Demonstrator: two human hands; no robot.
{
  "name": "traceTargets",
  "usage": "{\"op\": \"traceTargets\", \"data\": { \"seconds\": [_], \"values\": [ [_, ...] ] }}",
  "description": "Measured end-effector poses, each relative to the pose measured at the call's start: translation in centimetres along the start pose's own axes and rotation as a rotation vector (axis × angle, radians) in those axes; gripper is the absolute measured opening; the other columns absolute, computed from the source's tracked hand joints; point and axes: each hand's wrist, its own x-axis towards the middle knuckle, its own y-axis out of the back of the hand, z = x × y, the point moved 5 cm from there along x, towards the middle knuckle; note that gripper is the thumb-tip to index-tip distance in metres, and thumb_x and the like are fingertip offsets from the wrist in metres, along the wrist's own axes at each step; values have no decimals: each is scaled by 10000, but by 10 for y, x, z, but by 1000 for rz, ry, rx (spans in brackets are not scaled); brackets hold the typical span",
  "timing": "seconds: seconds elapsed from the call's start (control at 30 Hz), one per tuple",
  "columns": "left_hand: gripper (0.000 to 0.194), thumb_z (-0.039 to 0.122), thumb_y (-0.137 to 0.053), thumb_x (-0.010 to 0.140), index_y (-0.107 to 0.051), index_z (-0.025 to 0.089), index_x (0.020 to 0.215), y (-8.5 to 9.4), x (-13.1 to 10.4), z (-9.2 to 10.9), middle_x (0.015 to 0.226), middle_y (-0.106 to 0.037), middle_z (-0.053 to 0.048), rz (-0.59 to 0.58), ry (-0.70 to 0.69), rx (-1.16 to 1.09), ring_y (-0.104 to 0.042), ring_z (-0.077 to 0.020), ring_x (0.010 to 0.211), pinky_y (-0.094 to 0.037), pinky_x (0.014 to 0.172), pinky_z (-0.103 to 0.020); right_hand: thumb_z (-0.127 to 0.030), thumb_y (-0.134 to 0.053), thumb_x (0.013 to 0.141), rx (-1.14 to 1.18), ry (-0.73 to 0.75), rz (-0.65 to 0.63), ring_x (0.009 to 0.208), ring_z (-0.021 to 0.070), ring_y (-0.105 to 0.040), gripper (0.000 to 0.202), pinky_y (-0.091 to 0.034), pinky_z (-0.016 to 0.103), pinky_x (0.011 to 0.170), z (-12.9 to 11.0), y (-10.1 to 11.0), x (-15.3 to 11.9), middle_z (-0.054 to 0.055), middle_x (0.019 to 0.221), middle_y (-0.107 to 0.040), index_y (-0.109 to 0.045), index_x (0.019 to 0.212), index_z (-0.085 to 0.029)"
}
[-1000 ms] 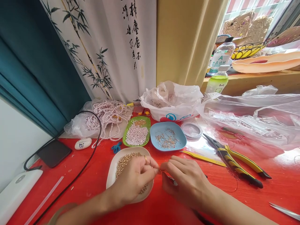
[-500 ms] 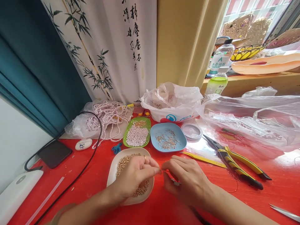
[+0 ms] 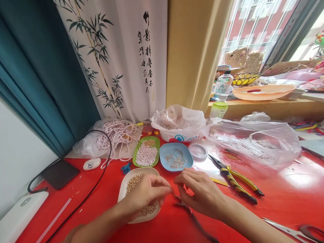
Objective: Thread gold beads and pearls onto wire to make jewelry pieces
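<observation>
My left hand (image 3: 149,190) is over the right part of a white dish (image 3: 124,182) of gold beads (image 3: 148,209), thumb and fingers pinched together; what lies between the tips is too small to make out. Just to its right, my right hand (image 3: 199,190) has its fingers curled, and a dark, thin-tipped tool (image 3: 193,217) shows beneath it, its handle running toward the front edge. Whether the right hand grips that tool is unclear. Beyond my hands are a green tray (image 3: 135,156) of pink and gold beads and a blue dish (image 3: 165,148) of small metal pieces.
Yellow-black pliers (image 3: 236,180) and scissors (image 3: 286,229) lie at the right. Plastic bags (image 3: 255,141) and bead strands (image 3: 117,135) sit at the back. A black cable (image 3: 95,182), a phone (image 3: 60,174) and a white case (image 3: 91,164) are on the left.
The view has tilted up and shifted right, showing more of the window and scissors. My fingertips have moved slightly apart, and more of the dark tool shows below my right hand.
</observation>
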Motion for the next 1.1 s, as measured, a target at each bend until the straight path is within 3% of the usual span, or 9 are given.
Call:
{"op": "traceTargets", "data": {
  "seconds": [0.1,0.23,0.33,0.43,0.57,0.67,0.77,0.87,1.1],
  "values": [
    [147,257,-609,673,-628,112,664,-10,-2,0,545,-586,11,-47,17,-5,-276,-33,367,-149,381,-210,-97,-401,790,-5,-85,2,562,129,-523,171,-404,229,494,1,10,-8,28,652,-594,-554,815,-169],
    [160,266,-626,654,-632,112,698,-18,-7,-8,559,-583,8,-45,95,-56,-239,-27,356,-112,363,-207,-101,-384,806,-2,-283,106,637,129,-588,224,-472,235,552,7,24,-33,76,880,-632,-517,964,-187],
    [167,267,-637,646,-610,115,712,-21,-10,-16,520,-539,28,-15,137,-137,-187,-24,370,-72,378,-208,-105,-383,808,13,-345,105,652,139,-598,195,-483,249,575,7,26,-53,57,837,-633,-523,906,-201],
    [184,282,-645,643,-587,123,717,-23,-12,-21,448,-438,70,26,138,-198,-170,-31,380,-44,394,-218,-104,-394,789,96,-443,7,643,148,-604,199,-483,259,564,5,16,-66,44,792,-635,-534,893,-199],
    [181,293,-622,666,-580,123,710,-32,-15,-24,369,-296,106,16,134,-217,-135,-48,380,-45,400,-231,-154,-411,797,382,-647,-107,579,135,-587,252,-473,244,526,-3,-2,-66,27,706,-626,-508,1029,-167],
    [165,284,-619,668,-568,130,696,-36,-16,-26,350,-233,120,19,157,-214,-104,-54,383,-48,404,-233,-197,-409,817,637,-747,-134,529,117,-567,216,-436,204,459,-11,-11,-59,-8,601,-589,-508,1005,-154],
    [163,281,-623,664,-556,135,691,-34,-17,-28,367,-234,118,31,165,-222,-100,-55,396,-47,408,-228,-183,-416,808,699,-754,-120,562,112,-566,158,-426,197,467,-15,-14,-52,14,651,-614,-546,892,-151],
    [182,291,-631,654,-562,131,704,-31,-17,-29,392,-265,108,33,176,-237,-122,-54,404,-38,408,-227,-142,-449,776,588,-702,-102,616,121,-576,137,-447,223,544,-14,-12,-49,36,719,-650,-584,795,-159],
    [188,295,-624,653,-583,121,713,-31,-18,-29,451,-376,76,-1,216,-242,-167,-42,405,-43,400,-217,-146,-473,779,369,-482,2,576,127,-573,149,-453,238,544,-10,-5,-47,48,660,-631,-622,783,-146]
  ]
}}
